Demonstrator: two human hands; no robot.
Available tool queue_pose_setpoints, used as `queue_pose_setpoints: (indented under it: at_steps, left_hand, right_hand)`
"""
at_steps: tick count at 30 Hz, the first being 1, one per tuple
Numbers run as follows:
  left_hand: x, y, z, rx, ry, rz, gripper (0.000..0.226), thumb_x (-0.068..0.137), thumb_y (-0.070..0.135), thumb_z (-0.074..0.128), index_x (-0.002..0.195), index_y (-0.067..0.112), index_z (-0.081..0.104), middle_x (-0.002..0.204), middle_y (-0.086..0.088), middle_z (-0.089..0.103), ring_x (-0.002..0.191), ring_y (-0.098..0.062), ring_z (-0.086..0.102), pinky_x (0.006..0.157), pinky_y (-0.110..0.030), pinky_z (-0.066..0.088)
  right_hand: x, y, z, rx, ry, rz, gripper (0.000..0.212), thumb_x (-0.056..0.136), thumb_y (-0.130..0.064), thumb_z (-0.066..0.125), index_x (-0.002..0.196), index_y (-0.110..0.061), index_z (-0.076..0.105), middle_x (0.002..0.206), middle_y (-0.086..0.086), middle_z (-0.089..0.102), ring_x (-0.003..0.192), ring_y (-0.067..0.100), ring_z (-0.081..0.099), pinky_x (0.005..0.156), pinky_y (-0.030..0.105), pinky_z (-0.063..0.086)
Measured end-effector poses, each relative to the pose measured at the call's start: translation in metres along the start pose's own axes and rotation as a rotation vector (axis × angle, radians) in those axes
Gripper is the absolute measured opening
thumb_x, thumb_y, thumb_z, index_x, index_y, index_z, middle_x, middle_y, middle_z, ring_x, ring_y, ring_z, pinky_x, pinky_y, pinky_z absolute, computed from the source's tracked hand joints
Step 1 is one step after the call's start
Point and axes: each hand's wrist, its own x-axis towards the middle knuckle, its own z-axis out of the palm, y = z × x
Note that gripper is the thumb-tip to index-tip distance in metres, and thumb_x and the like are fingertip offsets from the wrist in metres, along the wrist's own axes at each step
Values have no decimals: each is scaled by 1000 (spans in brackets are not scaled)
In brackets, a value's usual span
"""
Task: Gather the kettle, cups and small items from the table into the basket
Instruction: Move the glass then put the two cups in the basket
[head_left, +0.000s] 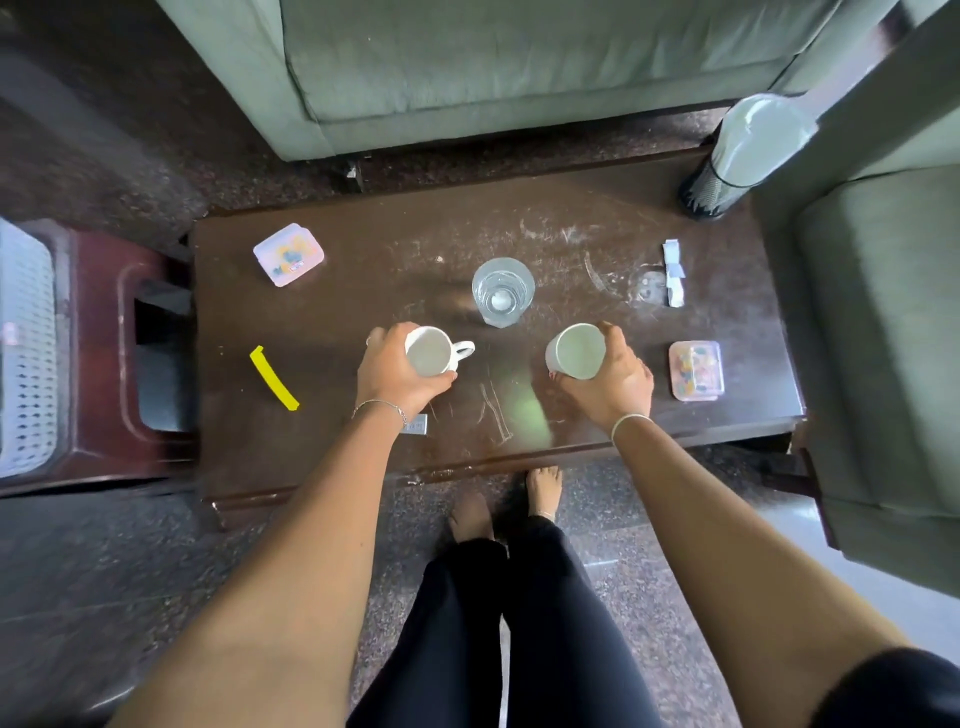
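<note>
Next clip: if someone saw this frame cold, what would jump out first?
Two white cups at the middle of the dark table, the left hand wrapped around the handled cup and the right hand around the other cup. Just beyond them stands a clear glass. A bright yellow strip lies on the table's left side.

No legible text; print on small boxes (289, 254) and paper strip (674, 272) too blurred.
</note>
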Motion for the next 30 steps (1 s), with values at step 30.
queue_pose_setpoints:
  at_steps: [30]
  left_hand:
    - [-297,-37,-229,-493,695,-48,59,46,28,88,96,36,58,96,16,64,92,-11,62,73,-24,48]
  right_hand:
    - [-271,-212,-90,238,-53,-846,56,52,-51,78,102,-32,61,81,-18,50,87,8,49,72,20,34]
